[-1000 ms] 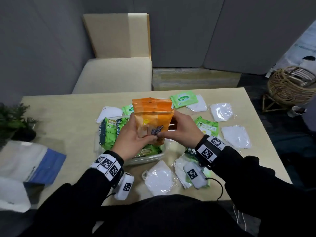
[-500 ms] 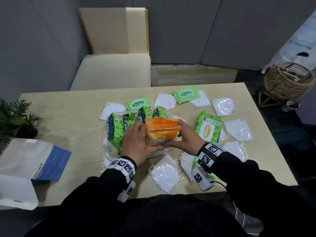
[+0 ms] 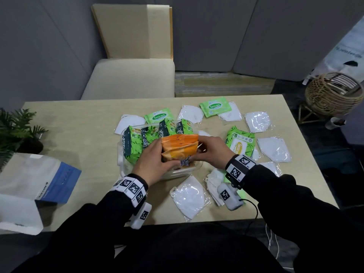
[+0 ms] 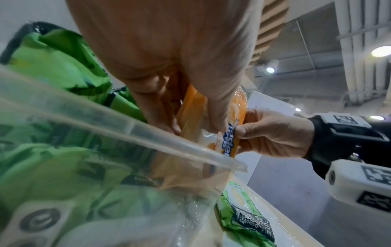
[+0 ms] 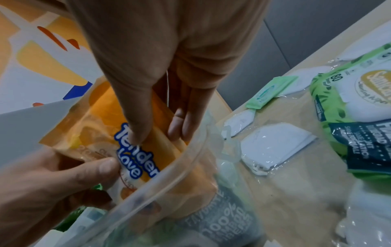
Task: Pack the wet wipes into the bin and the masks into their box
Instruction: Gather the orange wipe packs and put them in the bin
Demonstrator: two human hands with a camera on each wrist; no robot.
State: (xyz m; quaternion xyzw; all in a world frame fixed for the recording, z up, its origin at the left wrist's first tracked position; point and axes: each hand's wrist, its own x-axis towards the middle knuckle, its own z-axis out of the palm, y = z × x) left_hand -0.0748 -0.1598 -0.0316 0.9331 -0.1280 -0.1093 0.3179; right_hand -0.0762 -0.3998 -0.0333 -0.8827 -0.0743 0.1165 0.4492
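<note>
Both hands [image 3: 178, 154] pinch the orange wipes packs [image 3: 180, 147] by their edges over the bin [image 3: 185, 171]; soft, slippery film, probably squishy

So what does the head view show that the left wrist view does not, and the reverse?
Only the head view shows the white masks on the table and the blue and white box.

Only the left wrist view shows the orange packs' lower part through the bin wall, already below the rim.

Both show the left hand and right hand gripping the orange wet wipe packs at the clear bin, beside green packs.
</note>
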